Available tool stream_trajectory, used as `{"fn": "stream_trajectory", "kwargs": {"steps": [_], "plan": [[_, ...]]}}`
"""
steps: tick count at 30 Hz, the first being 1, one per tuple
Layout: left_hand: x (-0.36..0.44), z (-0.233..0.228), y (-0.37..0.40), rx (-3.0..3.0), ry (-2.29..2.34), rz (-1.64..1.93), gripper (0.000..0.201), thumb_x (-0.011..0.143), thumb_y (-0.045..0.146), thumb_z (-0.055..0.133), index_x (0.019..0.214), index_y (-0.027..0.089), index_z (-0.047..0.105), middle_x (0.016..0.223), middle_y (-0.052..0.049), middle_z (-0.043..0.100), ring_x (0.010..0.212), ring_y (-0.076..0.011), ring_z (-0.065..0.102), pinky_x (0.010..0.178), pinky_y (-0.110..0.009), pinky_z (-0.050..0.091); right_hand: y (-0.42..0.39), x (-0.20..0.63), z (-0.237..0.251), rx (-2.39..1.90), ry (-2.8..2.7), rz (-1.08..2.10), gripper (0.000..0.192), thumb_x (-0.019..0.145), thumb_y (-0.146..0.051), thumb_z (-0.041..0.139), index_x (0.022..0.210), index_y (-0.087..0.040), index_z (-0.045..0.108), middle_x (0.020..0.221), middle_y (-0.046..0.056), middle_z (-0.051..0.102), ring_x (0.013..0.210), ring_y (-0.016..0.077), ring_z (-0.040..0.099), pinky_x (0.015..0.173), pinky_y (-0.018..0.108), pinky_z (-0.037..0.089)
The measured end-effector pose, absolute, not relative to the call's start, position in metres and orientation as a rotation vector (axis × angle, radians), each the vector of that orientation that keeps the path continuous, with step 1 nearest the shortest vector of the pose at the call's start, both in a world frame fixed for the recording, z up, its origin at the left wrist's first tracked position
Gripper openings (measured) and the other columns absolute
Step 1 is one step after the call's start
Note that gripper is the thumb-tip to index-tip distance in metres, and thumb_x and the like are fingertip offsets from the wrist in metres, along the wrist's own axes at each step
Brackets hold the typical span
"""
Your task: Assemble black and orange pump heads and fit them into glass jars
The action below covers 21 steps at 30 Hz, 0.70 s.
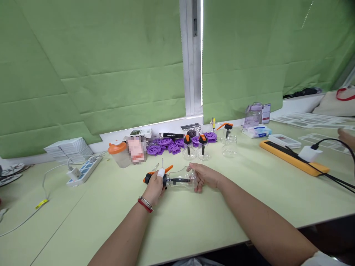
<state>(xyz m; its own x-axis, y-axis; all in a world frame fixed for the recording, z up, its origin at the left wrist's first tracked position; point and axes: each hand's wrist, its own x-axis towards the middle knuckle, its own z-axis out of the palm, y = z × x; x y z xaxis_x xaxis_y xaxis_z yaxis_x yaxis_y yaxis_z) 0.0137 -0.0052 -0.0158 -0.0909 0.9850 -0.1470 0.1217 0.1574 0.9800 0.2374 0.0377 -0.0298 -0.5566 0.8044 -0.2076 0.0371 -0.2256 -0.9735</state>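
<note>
Far to the left on the bench (83,221) we see a stack of white cards (69,147) and a white power strip (83,170), then a clear cup with an orange lid (118,153). Our left hand (155,186), with a white wrap on one finger and bangles at the wrist, is closed around the black and orange pump head (158,176) at the left end of a clear bottle (181,178). The bottle lies on its side near the middle of the bench, and our right hand (203,176) grips its other end. Just behind it stand a heap of purple plastic parts (166,145) and three upright clear bottles (203,149) with the same pump heads. Further right lie a packet of wipes (256,131), then a long orange bar (294,157) with a white plug (309,153) and black cable on it. At the right edge another person's hand (348,136) shows.
</note>
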Motion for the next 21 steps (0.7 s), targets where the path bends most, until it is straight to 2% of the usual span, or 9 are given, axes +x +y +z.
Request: {"fn": "stream_trajectory", "kwargs": {"steps": [6,11,16,21], "plan": [[0.010,-0.014,-0.001,1.082,1.477,1.135,0.047,0.082,0.057,0.044,0.099,0.015,0.057,0.051,0.007,0.037,0.036,-0.0071,0.032,0.034,-0.020,0.019,0.032,0.240,-0.019,-0.844,-1.514,1.801,0.049,0.074,-0.054,0.066,0.105,-0.023,0.047,0.098,0.004,0.060,0.058,0.0134,0.064,0.057,0.032,0.055],[0.006,-0.017,0.001,1.073,1.452,1.171,0.049,0.084,0.058,0.039,0.098,0.014,0.058,0.047,0.008,0.034,0.034,-0.0068,0.029,0.034,-0.020,0.017,0.032,0.244,-0.017,-0.784,-1.668,1.578,0.066,0.054,-0.034,0.085,0.110,-0.024,0.051,0.121,0.007,0.047,0.086,0.0141,0.057,0.079,0.035,0.052],[0.007,-0.017,0.001,1.087,1.436,1.186,0.051,0.084,0.058,0.039,0.098,0.014,0.059,0.047,0.008,0.034,0.034,-0.0069,0.030,0.035,-0.020,0.017,0.031,0.242,-0.017,-0.750,-1.821,1.363,0.079,0.044,-0.026,0.088,0.113,-0.026,0.049,0.118,0.005,0.045,0.107,0.0186,0.049,0.101,0.040,0.040],[0.009,-0.015,0.000,1.042,1.450,1.185,0.048,0.084,0.057,0.041,0.097,0.014,0.058,0.047,0.008,0.035,0.033,-0.0065,0.028,0.034,-0.020,0.016,0.031,0.240,-0.017,-0.709,-1.880,1.237,0.079,0.043,-0.026,0.089,0.111,-0.026,0.049,0.111,0.002,0.045,0.112,0.0186,0.044,0.105,0.039,0.034]]}}
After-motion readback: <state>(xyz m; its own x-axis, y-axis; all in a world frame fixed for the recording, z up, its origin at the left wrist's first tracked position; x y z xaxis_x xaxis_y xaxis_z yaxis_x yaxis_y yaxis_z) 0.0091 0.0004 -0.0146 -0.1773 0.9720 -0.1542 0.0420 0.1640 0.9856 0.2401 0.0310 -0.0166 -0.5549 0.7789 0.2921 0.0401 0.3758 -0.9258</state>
